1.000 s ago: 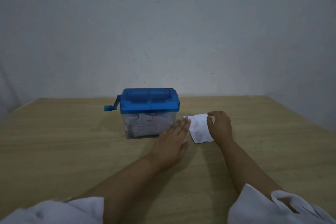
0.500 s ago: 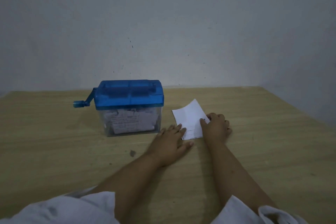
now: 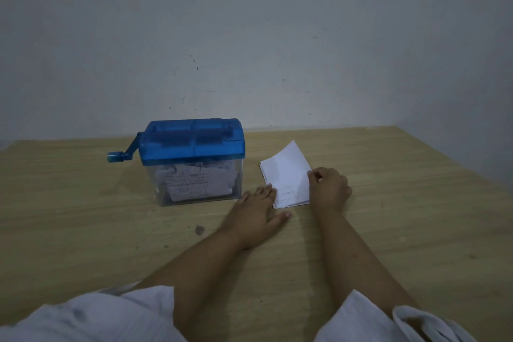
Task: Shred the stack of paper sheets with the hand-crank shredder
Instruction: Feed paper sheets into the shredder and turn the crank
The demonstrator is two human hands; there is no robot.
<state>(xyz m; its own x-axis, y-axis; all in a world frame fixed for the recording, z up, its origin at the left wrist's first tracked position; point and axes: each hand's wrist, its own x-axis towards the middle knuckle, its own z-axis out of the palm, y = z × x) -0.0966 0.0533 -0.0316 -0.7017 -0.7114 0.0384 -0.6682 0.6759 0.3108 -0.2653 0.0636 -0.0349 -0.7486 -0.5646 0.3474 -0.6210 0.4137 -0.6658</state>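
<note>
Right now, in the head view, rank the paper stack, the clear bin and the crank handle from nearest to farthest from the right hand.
1. The paper stack: touching the right hand, which pinches its top sheet.
2. The clear bin: left of the stack, under the blue lid.
3. The crank handle: sticks out from the shredder's far left side.

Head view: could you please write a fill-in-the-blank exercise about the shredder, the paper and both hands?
The shredder has a ____ lid.
Its crank sticks out on the picture's ____ side.
The right hand pinches a sheet of the paper stack, while the left hand lies ____ on the table.
Missing words: blue; left; flat.
</note>
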